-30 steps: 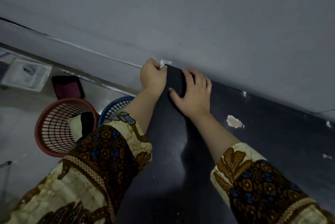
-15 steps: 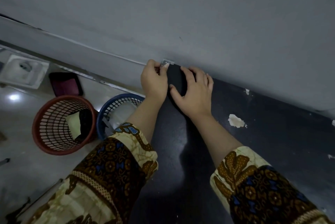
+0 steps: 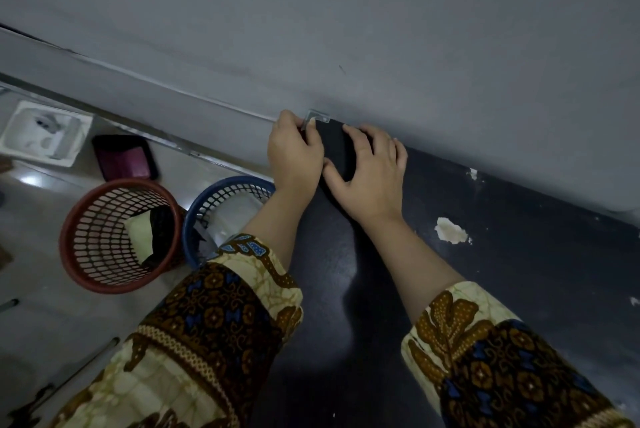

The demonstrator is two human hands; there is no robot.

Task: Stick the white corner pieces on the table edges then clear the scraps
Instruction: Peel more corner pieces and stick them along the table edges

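- A person in patterned sleeves leans over the far left corner of a dark desk (image 3: 502, 272), which stands against a grey wall (image 3: 381, 29).
- The corner piece (image 3: 318, 115), small and pale, sits on that corner of the desk and touches the wall. Only its top shows above the fingers.
- The left hand (image 3: 294, 150) is curled round the left side of the desk, and its thumb and fingers pinch the corner piece.
- The right hand (image 3: 370, 175) lies flat and relaxed on the desk top just beside it. Its fingers reach toward the wall and its thumb is spread, and it grasps nothing.
- The step in hand looks like seating the piece on the corner. To do it well, square both flaps against the desk's edges first. Then press firmly from the middle outward, so the adhesive grips without a gap on the wall side.
- The flat right hand seems to brace the desk, which should help the left hand push harder.
- A pale ragged patch (image 3: 450, 230) lies on the desk to the right. Whether it is a scrap or chipped surface cannot be told.
- A red basket (image 3: 117, 237) and a blue basket (image 3: 225, 192) stand on the floor left of the desk. They are likely where the scraps will go.
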